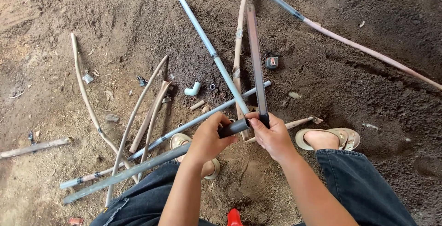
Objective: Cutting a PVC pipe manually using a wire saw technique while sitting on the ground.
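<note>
Grey pipe [138, 168] clamped in left hand [208, 138], running down-left over the knee, near end dark at the fist. Right hand [272, 136] wrapped round a dark fitting [264, 119] on a second upright pipe [254, 55]. Joint mostly hidden by fingers, hard to make out. Loose pipes on dirt [359, 92] all around.

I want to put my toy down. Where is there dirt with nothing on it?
Bare soil lies right of the tape measure, below the long pinkish pipe, and at far left beyond the curved stick. It is crowded ahead of the left hand and right hand, where pipes cross around the white elbow fitting.
</note>
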